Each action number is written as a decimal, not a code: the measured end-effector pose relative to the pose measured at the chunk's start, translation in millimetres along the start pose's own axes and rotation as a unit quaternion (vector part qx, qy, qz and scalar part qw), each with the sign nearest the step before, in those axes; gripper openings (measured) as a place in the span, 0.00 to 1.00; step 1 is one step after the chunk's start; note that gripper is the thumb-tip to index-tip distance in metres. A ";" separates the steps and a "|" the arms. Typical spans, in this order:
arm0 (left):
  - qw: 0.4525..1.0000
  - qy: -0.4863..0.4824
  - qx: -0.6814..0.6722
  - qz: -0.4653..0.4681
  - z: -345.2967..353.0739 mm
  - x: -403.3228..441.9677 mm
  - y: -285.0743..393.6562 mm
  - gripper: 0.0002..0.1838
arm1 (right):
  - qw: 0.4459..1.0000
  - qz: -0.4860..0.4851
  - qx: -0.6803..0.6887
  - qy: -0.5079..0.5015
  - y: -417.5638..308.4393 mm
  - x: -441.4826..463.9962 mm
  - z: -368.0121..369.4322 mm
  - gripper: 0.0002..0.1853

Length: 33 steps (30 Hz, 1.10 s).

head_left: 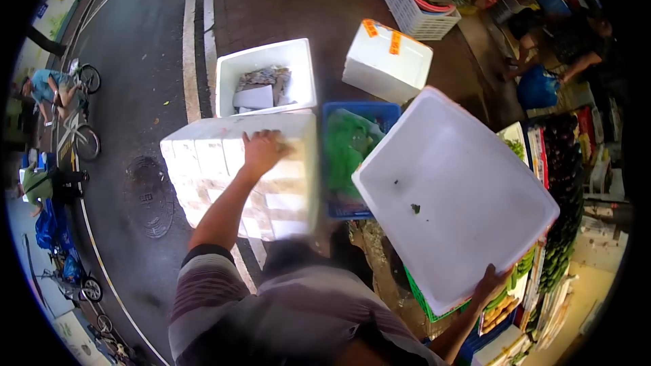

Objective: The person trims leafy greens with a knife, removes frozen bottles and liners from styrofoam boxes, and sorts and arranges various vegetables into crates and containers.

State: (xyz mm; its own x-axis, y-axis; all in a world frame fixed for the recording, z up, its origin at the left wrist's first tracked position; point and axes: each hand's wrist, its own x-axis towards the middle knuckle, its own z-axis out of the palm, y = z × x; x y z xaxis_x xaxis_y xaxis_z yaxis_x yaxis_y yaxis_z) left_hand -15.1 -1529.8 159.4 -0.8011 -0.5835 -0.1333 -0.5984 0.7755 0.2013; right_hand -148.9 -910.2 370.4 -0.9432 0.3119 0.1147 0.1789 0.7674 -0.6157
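Note:
My left hand [264,152] lies with spread fingers on top of a large white foam box [224,163] bound with tape. On the other side, my right hand [491,285] grips the lower right rim of an open white foam box [454,196], tilted so its inside faces me. A few dark scraps and a bit of leaf lie in it. Between the two boxes is a blue crate [363,107] with green bags [350,149] in it. Just beyond the taped box stands an open foam box [298,71] holding scraps and a white piece.
A closed foam box [390,61] with orange labels and a white basket [424,22] of cloth stand ahead. Vegetables [559,230] are stacked at the right, near a person holding a blue bag [538,87]. Cyclists and a road [135,74] are at the left.

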 end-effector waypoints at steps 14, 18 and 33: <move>0.988 0.041 -0.142 0.050 -26.7 -29.3 -103.8 0.31 | 0.874 0.230 0.399 -0.154 -107.3 29.5 336.0 0.27; 0.988 0.035 -0.141 0.046 -27.4 -31.5 -106.3 0.31 | 0.867 0.241 0.396 -0.184 -210.3 46.9 455.1 0.18; 0.984 0.006 -0.177 0.032 -34.4 -34.6 -118.4 0.29 | 0.877 0.144 0.367 -0.276 -304.2 41.1 720.6 0.26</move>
State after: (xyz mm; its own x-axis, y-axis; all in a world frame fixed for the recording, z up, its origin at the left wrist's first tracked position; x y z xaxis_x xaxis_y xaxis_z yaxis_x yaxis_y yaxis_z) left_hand 83.9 -1609.7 173.5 -0.8359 -0.5399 -0.0988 -0.5023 0.6798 0.5344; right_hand -443.9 -1534.5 0.6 -0.9170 -0.0403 -0.3967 0.3934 0.0710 -0.9166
